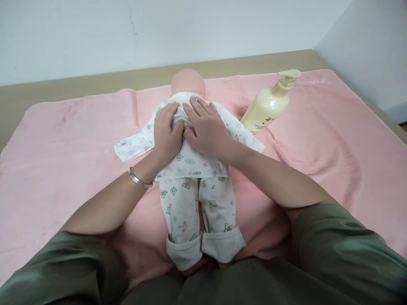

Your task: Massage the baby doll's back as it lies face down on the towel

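A baby doll lies on a pink blanket, its head at the far end and no face showing. It wears a white printed top and matching trousers with rolled cuffs. My left hand rests flat on the left side of the doll's upper back, a silver bangle on its wrist. On the right side of the upper back lies my right hand, its fingers spread over the cloth. The two thumbs are close together near the middle of the back. Neither hand grips anything.
A pale yellow pump bottle stands on the pink blanket, right of the doll beside its sleeve. The wooden table edge runs along a white wall behind. The wearer's green clothing fills the near edge.
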The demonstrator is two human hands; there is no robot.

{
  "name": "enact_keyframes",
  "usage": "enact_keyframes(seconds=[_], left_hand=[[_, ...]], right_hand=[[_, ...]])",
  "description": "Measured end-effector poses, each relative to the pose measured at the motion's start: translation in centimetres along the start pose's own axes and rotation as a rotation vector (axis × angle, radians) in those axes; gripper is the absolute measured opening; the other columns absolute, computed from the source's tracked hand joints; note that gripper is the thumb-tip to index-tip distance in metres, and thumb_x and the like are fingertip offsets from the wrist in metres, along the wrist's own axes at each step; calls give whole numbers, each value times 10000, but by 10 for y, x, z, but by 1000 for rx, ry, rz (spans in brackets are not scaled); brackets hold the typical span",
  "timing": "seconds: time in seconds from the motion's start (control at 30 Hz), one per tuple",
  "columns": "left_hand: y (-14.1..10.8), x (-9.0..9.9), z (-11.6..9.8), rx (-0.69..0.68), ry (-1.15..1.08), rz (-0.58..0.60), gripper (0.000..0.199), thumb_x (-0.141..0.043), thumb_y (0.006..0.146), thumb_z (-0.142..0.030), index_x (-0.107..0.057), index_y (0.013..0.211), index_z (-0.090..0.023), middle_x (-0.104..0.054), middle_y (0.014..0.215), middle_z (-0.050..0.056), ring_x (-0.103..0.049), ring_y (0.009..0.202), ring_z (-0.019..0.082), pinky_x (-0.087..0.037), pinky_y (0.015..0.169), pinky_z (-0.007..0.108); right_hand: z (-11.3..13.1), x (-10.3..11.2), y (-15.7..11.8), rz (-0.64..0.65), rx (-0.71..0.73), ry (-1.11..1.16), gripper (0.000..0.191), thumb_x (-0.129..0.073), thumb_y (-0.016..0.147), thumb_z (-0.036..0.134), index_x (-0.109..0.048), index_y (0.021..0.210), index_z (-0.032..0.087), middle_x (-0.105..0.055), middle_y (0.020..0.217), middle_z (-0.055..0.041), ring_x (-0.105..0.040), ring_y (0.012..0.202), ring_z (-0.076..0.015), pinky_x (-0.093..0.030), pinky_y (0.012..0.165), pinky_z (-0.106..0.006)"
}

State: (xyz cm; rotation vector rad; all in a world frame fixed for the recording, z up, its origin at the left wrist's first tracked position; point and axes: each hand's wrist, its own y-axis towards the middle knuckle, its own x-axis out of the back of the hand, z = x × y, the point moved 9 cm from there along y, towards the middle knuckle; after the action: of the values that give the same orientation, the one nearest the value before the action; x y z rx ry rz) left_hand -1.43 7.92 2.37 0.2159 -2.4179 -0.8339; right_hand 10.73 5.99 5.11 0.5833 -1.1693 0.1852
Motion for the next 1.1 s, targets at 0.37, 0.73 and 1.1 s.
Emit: enact_keyframes(seconds=[0.37,0.73,1.1], left_hand=[[5,-6,12,92,22,44,533,-548,979,-417,-590,1468,-209,-556,1599,141,-470,1536,346,-292,1355,525],[3,-4,9,63,5,22,442,-572,984,-375,-649,1398,-241,-622,1530,106,-522,1490,328,-330,1344,522],[2,-2,10,42,-1,-11,413,-596,984,-374,-665,1375,-261,-647,1503,91,-561,1449,327,-371,1323,534]], right_hand=[[-16,0,15,66,56,4,642,-371,1039,326,-383,1649,127,-291,1776,-138,-218,1673,-344,-162,1365,-657],[-13,2,13,5,12,-17,625,-396,1029,296,-440,1624,109,-353,1749,-146,-276,1652,-329,-184,1372,-627],[-14,1,13,-1,22,-22,606,-400,1040,297,-443,1621,130,-356,1749,-135,-277,1652,-314,-189,1373,-622]])
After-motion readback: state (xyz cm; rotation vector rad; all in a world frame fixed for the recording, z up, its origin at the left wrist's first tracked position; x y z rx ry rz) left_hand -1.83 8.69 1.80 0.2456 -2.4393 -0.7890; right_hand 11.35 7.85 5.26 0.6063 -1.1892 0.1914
